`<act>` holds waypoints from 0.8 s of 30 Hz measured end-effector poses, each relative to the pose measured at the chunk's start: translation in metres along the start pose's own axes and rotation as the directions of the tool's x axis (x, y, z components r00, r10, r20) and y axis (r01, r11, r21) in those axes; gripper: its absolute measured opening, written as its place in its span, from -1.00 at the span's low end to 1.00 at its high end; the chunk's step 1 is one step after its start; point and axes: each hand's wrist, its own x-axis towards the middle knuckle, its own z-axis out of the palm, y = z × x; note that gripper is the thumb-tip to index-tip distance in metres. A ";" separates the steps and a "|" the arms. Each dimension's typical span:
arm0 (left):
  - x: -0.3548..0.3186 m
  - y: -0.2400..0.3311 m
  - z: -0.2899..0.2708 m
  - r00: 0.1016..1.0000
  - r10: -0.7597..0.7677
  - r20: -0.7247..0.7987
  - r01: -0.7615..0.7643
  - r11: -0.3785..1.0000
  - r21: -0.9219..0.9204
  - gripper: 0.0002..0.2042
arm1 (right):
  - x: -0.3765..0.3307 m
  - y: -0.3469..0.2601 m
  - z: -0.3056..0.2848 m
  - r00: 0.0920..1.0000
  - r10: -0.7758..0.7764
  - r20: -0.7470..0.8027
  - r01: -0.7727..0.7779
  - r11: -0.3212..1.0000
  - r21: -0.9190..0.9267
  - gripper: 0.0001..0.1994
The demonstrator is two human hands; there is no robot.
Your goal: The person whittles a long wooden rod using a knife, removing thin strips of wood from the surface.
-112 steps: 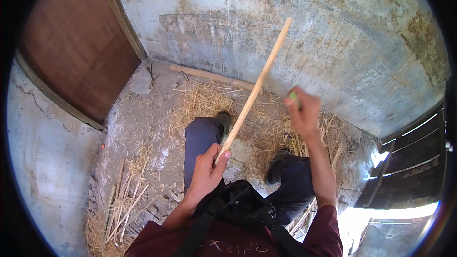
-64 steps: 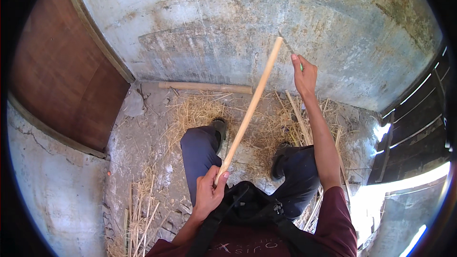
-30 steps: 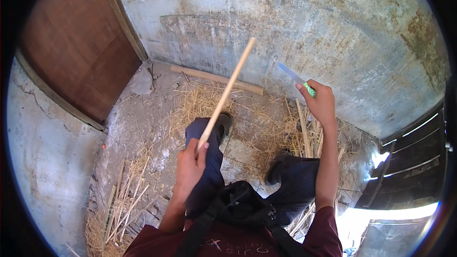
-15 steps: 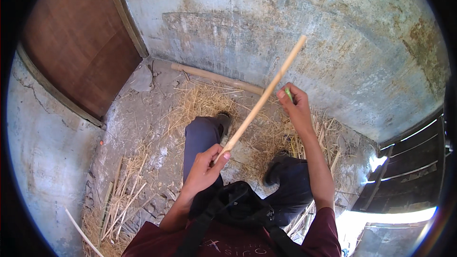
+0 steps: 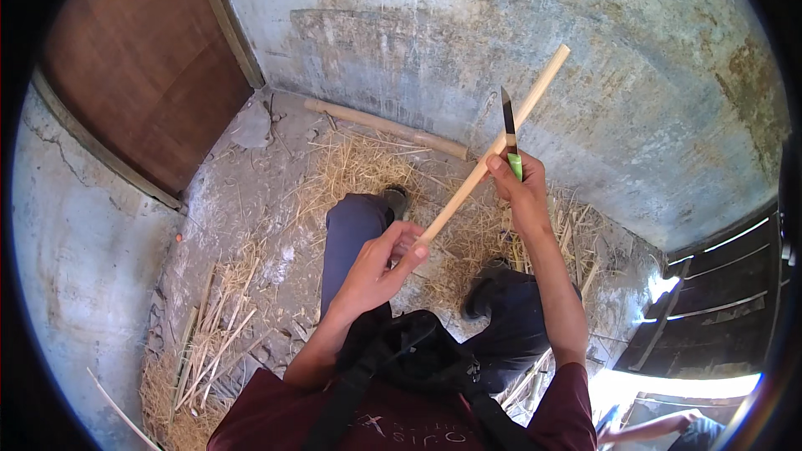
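Wooden stick [image 5: 464, 186] slants across the centre of the frame, its upper end in front of the stained wall [image 5: 635, 117]. The right hand [image 5: 522, 188] pinches it near the middle, with the green-handled knife [image 5: 509, 121] in the same grip, blade pointing up beside the wood. The left hand [image 5: 378, 271] is loosely spread at the lower end, thumb and fingers parted; whether it touches, I cannot tell. If the right hand's double grip slackens, the stick could twist or tip against the bare blade. Above, the wall may limit a swing, its depth unclear; the left knee [image 5: 349, 238] sits below, another person's arm [image 5: 656, 428] at lower right. More room seems to lie left of centre, above the straw [image 5: 351, 171].
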 end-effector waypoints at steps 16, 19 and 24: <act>0.022 0.041 0.000 0.992 -0.126 0.023 0.125 0.990 0.063 -0.66 | -0.015 -0.018 0.012 0.923 -0.379 -0.058 0.365 0.915 -0.172 -0.71; 0.021 0.035 0.000 0.991 -0.133 0.013 0.133 0.985 -0.109 -0.65 | -0.021 -0.011 0.022 0.861 -0.508 -0.017 0.487 0.834 -0.259 -0.72; 0.021 0.045 0.000 0.992 -0.106 -0.064 0.098 0.989 -0.112 -0.72 | -0.025 -0.015 0.029 0.670 -0.702 0.241 0.709 0.509 -0.488 -0.69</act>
